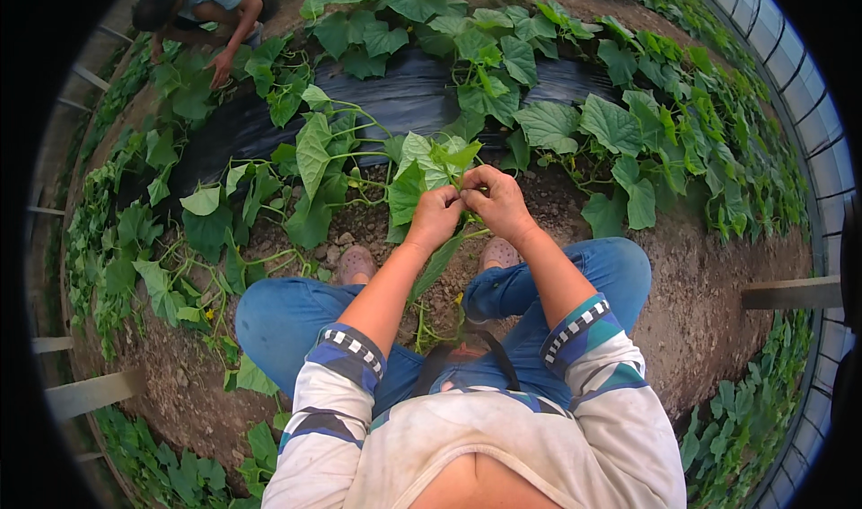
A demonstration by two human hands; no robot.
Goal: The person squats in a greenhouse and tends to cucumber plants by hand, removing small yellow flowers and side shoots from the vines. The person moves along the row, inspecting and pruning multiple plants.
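Both hands meet at the leafy tip of a cucumber vine [439, 159] in front of my knees. My left hand [436, 218] pinches the stem from the left, thumb and forefinger together. Against it, my right hand [495, 196] has its fingertips closed on the same vine. The exact spot they grip is hidden behind the fingers. Pale young leaves rise just above the fingertips, and a larger leaf [434, 266] hangs below them between my forearms. To the left, a broad leaf [313, 155] stands on a long stalk.
Black plastic mulch [397, 91] covers the bed ahead, with vines sprawling across it. A co-worker [209, 11] crouches at the upper left, reaching into leaves. Posts stand at left [94, 393] and right [791, 293]. A translucent greenhouse wall [821, 125] curves along the right.
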